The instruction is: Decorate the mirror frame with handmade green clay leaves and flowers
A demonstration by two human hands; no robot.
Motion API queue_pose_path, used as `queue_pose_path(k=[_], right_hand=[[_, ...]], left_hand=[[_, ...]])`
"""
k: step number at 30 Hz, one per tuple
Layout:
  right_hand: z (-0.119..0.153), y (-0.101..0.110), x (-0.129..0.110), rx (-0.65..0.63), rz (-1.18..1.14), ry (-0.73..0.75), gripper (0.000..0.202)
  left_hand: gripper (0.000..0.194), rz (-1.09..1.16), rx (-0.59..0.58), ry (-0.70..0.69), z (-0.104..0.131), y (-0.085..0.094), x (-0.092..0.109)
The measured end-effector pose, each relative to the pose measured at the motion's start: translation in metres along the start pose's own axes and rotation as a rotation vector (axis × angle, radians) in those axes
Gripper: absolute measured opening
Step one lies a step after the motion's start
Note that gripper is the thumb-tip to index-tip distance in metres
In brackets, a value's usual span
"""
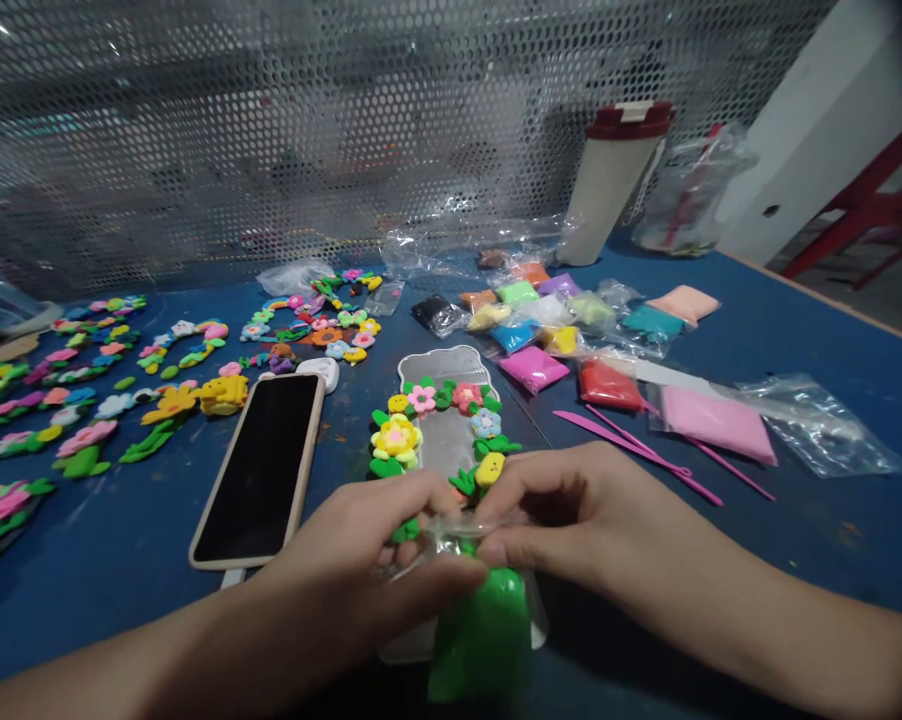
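Pinching the clear plastic at the top of a green packet (481, 640), the left hand (361, 540) and the right hand (593, 500) are working almost tip to tip, thumbs bent towards forefingers; blur is hiding the exact contact. They are probably gripping this close together because the film looks thin and slippery, while the green mass is sitting below them, over the near end of a flower-trimmed board (451, 440). That board is lying on the blue table (818, 540), seemingly centred for both hands. To its left, a phone (263, 470) is lying flat; farther out, moulded flower pieces (172, 404) are resting in groups, perhaps spaced to avoid sticking. To the right, pink tools (646, 452) are lying near coloured packets (533, 370), presumably gathered within easy reach. Beyond, a tumbler (608, 190) is standing before a perforated panel (271, 150).
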State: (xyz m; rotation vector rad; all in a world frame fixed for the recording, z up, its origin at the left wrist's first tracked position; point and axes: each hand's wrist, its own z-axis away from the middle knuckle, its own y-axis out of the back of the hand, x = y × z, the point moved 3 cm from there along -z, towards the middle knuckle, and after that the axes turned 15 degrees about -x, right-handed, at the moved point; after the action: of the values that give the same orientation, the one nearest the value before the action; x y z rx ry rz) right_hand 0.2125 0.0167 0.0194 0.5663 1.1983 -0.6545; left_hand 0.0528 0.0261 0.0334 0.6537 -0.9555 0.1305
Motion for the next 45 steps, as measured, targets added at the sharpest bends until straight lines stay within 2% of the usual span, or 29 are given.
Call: queue_pose_path(k=[5,12,16,22,26,29,32,34,36,37,41,43,45], right_hand=[[-0.005,0.001,0.003,0.101,-0.146,0.039,0.014],[-0.003,0.009,0.003,0.104,-0.094,-0.068,0.008],[0.000,0.010,0.003,0.134,-0.119,-0.055,0.008],[0.001,0.004,-0.003,0.119,-0.103,-0.003,0.013],[-0.002,-0.007,0.000,0.089,-0.011,0.039,0.016],[-0.002,-0.013,0.000,0.026,0.065,0.079,0.014],[0.004,-0.010,-0.009,-0.038,0.230,0.082,0.019],[0.011,0.001,-0.020,-0.055,0.396,0.104,0.017],[0.020,0.023,-0.031,0.018,0.559,0.181,0.018],[0.025,0.038,-0.033,0.056,0.598,0.175,0.020],[0.035,0.104,-0.019,0.049,0.834,-0.048,0.024],[0.036,0.132,-0.010,0.047,0.902,-0.071,0.021],[0.036,0.150,-0.006,0.126,0.971,-0.053,0.016]], left_hand=[[0.028,-0.028,0.073,0.021,-0.003,0.000,-0.007],[0.028,0.072,0.175,-0.013,-0.006,0.003,-0.012],[0.026,0.088,0.235,-0.051,-0.003,0.004,-0.008],[0.031,-0.037,0.253,-0.032,0.002,0.000,-0.006],[0.028,-0.073,0.212,-0.011,-0.002,-0.006,-0.008],[0.029,-0.023,0.129,-0.046,-0.003,-0.011,-0.007],[0.029,0.069,0.024,-0.091,0.001,-0.012,-0.002],[0.021,0.171,-0.070,-0.066,0.005,-0.011,0.001],[0.017,0.244,-0.183,-0.043,0.009,-0.011,0.004],[0.018,0.262,-0.227,-0.047,0.010,-0.012,0.004],[0.014,0.386,-0.339,-0.028,0.011,-0.025,-0.006],[0.022,0.493,-0.405,-0.062,0.009,-0.033,-0.013],[0.022,0.574,-0.408,-0.071,0.008,-0.036,-0.018]])
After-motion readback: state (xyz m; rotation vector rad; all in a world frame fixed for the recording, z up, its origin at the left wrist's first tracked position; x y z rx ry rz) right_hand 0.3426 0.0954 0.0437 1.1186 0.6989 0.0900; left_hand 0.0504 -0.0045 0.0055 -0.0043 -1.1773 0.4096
